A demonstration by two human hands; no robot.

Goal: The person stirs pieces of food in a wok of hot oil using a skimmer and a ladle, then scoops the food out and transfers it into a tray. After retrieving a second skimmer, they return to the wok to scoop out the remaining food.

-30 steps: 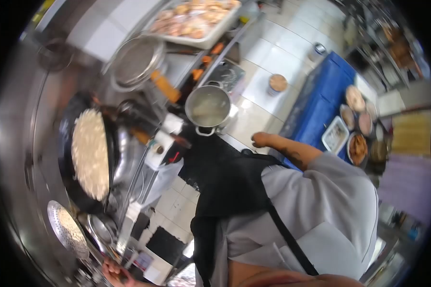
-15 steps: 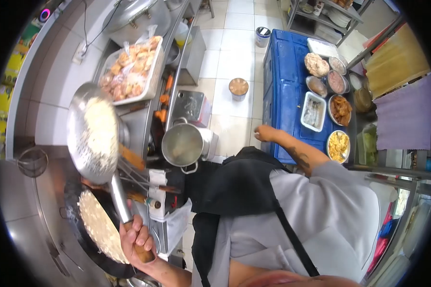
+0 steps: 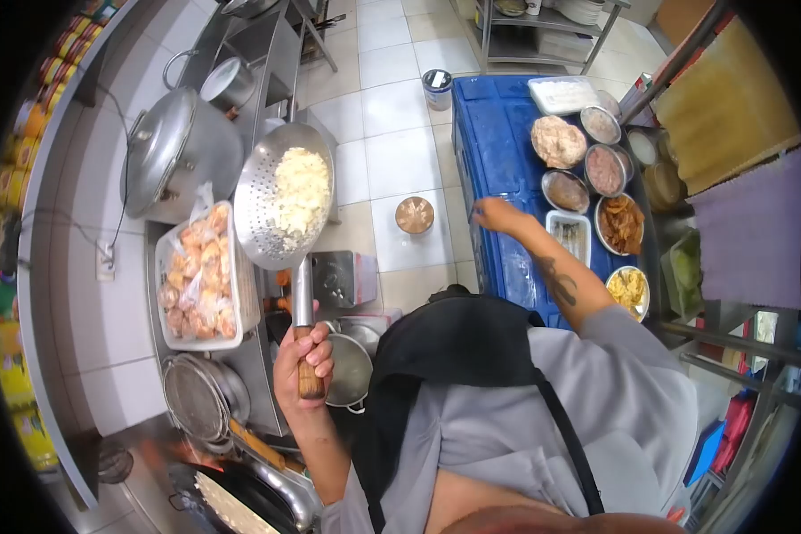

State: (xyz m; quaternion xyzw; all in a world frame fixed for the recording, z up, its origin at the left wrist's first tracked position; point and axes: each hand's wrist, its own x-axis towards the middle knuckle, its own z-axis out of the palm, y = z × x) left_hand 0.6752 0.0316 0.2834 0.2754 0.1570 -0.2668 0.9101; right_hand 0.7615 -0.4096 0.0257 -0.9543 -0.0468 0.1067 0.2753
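A perforated metal ladle [image 3: 260,214] holds a heap of pale yellow, crumbly food [image 3: 301,191]. My left hand [image 3: 304,367] is wrapped round its wooden handle, the bowl of the ladle raised beyond it. Over the near left part of the blue chest top [image 3: 516,267], my right hand [image 3: 497,215] has loosely curled fingers and nothing visible in them. At the bottom left, a black wok [image 3: 262,498] contains a pale mass, partly cut off by the frame. A metal pot [image 3: 349,367] stands below and beside my left hand.
Bagged meat fills a white tub [image 3: 238,307] on the left counter, near a large lidded pot [image 3: 165,147]. Several bowls, including one of yellow food [image 3: 628,292], stand on the blue chest. Two buckets stand on the floor, one with a brown top [image 3: 415,215].
My left hand has carried the loaded ladle away from the wok, forward and to the right. The view has turned and shifted. My right hand remains beside the blue chest, now over its edge.
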